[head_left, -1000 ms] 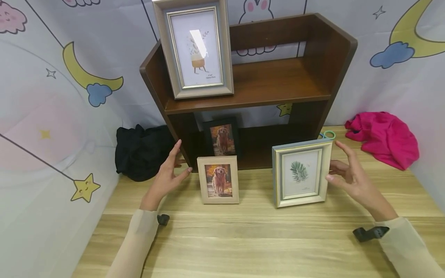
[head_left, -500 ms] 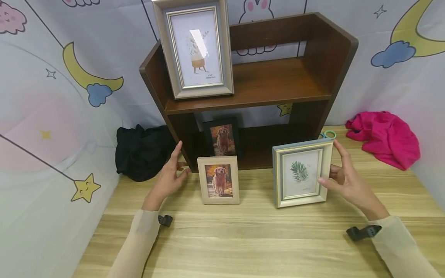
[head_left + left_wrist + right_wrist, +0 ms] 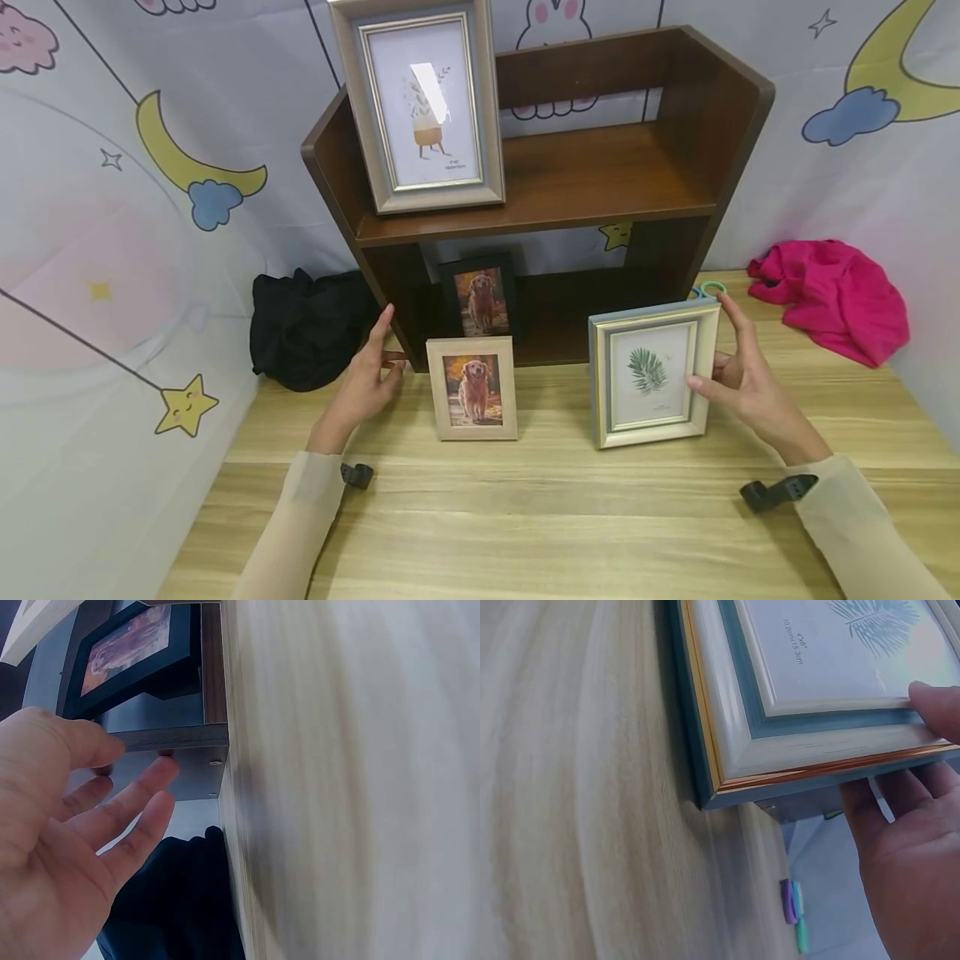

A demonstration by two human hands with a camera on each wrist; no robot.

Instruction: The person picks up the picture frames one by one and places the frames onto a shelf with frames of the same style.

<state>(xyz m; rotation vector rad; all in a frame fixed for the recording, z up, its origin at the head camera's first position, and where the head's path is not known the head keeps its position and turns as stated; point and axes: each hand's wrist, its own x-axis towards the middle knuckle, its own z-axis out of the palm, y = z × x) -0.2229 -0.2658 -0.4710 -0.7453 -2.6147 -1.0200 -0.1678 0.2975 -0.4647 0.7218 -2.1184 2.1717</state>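
My right hand (image 3: 765, 396) grips the right side of a pale-gold and blue-grey picture frame (image 3: 602, 383) with a green leaf print, thumb on its front and other fingers behind. The frame stands upright on the table before the shelf's right end. My left hand (image 3: 363, 387) is at the lower left side of the brown wooden shelf (image 3: 600, 167). In the left wrist view its fingers (image 3: 142, 791) reach the panel's outer face, thumb by the front edge. Between the hands stands a light wood picture frame (image 3: 472, 432) with a dog photo.
A black picture frame (image 3: 480, 258) with a dog photo stands on the lower shelf; a larger beige frame (image 3: 442, 200) stands above. Black cloth (image 3: 307, 329) lies left, pink cloth (image 3: 832, 296) right. Scissor handles (image 3: 712, 288) show behind the leaf frame. The wooden table (image 3: 480, 517) stretches in front.
My right hand has moved left onto the leaf-print frame, its thumb now on the front. The left thumb has drawn back a little to the left. The frames stay in place.
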